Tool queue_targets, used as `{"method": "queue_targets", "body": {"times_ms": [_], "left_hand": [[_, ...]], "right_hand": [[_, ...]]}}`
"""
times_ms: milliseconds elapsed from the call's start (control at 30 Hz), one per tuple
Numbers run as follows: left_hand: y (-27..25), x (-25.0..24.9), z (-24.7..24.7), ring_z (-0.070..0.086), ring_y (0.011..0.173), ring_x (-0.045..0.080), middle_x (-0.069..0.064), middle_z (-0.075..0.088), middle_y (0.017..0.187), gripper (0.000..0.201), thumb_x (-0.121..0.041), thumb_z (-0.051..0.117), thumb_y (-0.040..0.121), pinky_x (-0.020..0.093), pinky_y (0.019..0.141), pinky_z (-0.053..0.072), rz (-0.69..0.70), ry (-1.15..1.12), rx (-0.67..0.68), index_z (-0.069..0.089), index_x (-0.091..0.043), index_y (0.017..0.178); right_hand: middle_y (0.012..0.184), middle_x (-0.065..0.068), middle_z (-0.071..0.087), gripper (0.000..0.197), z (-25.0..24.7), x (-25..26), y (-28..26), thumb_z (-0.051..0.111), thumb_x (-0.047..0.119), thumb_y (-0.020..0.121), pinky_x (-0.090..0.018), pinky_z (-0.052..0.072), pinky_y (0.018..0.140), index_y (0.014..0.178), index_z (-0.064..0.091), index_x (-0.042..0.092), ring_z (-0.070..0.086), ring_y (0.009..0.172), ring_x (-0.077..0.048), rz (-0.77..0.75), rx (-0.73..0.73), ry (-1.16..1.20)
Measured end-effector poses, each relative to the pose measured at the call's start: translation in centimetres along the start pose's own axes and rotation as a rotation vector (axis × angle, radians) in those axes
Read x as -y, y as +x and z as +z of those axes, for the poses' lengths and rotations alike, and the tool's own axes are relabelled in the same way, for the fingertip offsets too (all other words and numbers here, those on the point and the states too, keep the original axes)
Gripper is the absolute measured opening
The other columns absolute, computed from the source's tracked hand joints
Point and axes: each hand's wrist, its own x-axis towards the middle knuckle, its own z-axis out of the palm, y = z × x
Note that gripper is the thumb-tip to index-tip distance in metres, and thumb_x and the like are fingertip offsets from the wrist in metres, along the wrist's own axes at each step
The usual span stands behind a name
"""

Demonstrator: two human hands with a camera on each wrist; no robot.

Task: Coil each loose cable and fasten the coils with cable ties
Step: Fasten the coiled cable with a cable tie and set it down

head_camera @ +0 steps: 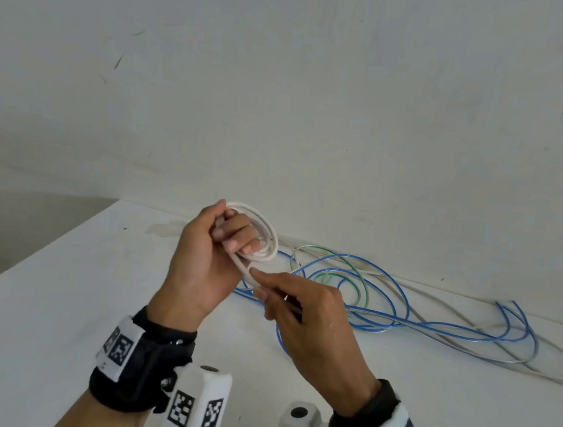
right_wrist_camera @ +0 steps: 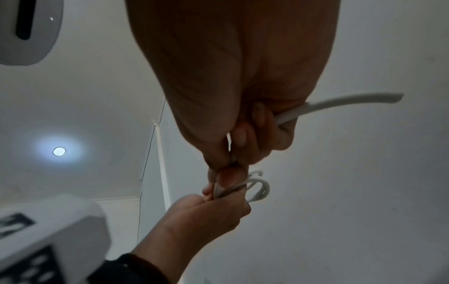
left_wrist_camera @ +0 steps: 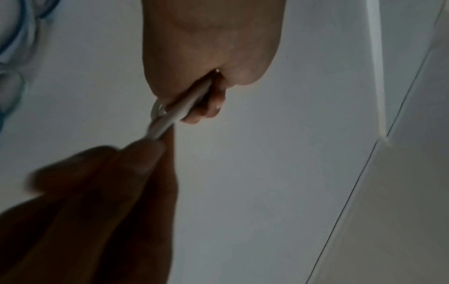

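My left hand [head_camera: 222, 238] grips a coil of white cable [head_camera: 264, 232] raised above the white table [head_camera: 59, 295], its fingers curled through the loops. The coil's loose tail [head_camera: 245, 271] runs down to my right hand [head_camera: 263, 285], which pinches it between thumb and forefinger just below the coil. In the right wrist view the tail's free end [right_wrist_camera: 352, 103] sticks out past my curled right fingers, and the coil [right_wrist_camera: 257, 188] shows above my left hand [right_wrist_camera: 213, 209]. In the left wrist view the white cable [left_wrist_camera: 179, 111] leaves my left hand [left_wrist_camera: 206, 63] toward my right fingers [left_wrist_camera: 136, 159].
A loose tangle of blue cable [head_camera: 386, 292], green cable [head_camera: 354, 268] and grey cable [head_camera: 470, 314] lies on the table behind and to the right of my hands, along the white wall [head_camera: 284, 93]. The table's left edge [head_camera: 29, 251] runs diagonally.
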Motion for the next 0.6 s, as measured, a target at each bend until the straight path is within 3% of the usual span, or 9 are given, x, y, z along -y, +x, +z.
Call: {"method": "queue_targets", "body": {"times_ms": [100,200,333,467,600], "left_hand": [[0.5,-1.3,-0.5,0.022,0.039,0.007,-0.008,0.021,0.054,0.034,-0.024,0.04,0.104,0.021,0.044,0.028,0.035,-0.015,-0.003,0.039,-0.018,0.07],[0.8,-3.1,-1.2,0.014,0.038,0.009,-0.009,0.021,0.049,0.04,-0.032,0.039,0.105,0.021,0.041,0.021,0.062,0.087,0.014,0.041,-0.02,0.067],[0.1,-3.9,-0.9,0.004,0.043,0.013,-0.006,0.008,0.053,0.036,-0.036,0.043,0.097,0.024,0.041,0.012,-0.059,0.331,0.09,0.041,-0.021,0.064],[-0.2,-1.4,-0.4,0.007,0.04,0.009,-0.01,0.014,0.047,0.034,-0.036,0.052,0.092,0.022,0.039,0.012,-0.157,0.602,0.187,0.038,-0.022,0.065],[-1.1,1.5,0.2,0.012,0.043,0.009,-0.008,0.018,0.05,0.04,-0.038,0.048,0.091,0.02,0.041,0.015,-0.159,0.92,0.322,0.02,-0.018,0.071]], "right_hand": [[0.07,0.011,0.064,0.019,-0.5,0.1,-0.2,0.066,0.023,0.098,-0.019,0.048,0.065,0.113,0.077,0.028,0.06,0.064,-0.008,0.038,0.076,-0.036],[0.064,0.013,0.064,0.008,-2.0,-0.4,0.0,0.069,0.03,0.096,-0.02,0.045,0.064,0.096,0.077,0.028,0.061,0.063,-0.005,0.109,0.104,-0.12],[0.066,0.009,0.061,0.033,-4.6,-1.5,0.1,0.061,0.058,0.092,-0.029,0.044,0.066,0.078,0.068,0.029,0.056,0.069,-0.01,0.305,0.2,-0.576],[0.055,0.006,0.06,0.038,-5.8,-1.9,0.1,0.069,0.054,0.088,-0.028,0.041,0.056,0.062,0.061,0.027,0.055,0.057,-0.009,0.38,-0.034,-0.516],[0.06,0.008,0.07,0.025,-5.3,-1.3,0.4,0.078,0.034,0.087,-0.033,0.054,0.063,0.067,0.071,0.022,0.065,0.056,-0.009,0.323,-0.327,-0.134]]}}
